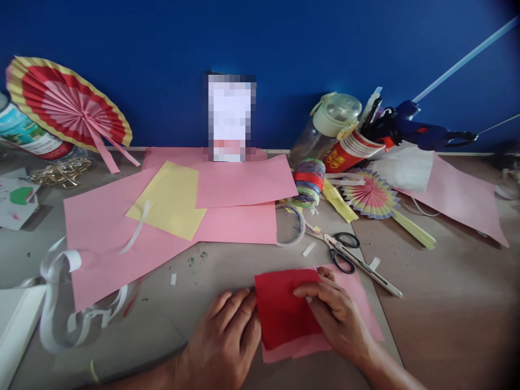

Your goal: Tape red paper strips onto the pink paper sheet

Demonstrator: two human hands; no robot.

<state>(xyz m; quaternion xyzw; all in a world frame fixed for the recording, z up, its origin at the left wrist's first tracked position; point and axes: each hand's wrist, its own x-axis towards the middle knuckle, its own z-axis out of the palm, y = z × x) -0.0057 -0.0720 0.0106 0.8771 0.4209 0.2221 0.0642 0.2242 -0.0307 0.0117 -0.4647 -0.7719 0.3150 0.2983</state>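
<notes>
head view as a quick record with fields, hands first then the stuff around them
left hand: fingers at the left edge of the red paper
right hand: over the red paper's right side, exact grip unclear
under the red paper: pink paper, showing along the near edge and at right
scissors: beyond the right hand, just right of the tape roll
large fan: far left
small fan: right, beyond the scissors
backdrop: blue wall

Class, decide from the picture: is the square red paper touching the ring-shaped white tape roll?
Apart: the head view shows grey tabletop between the red paper and the tape roll.
</notes>
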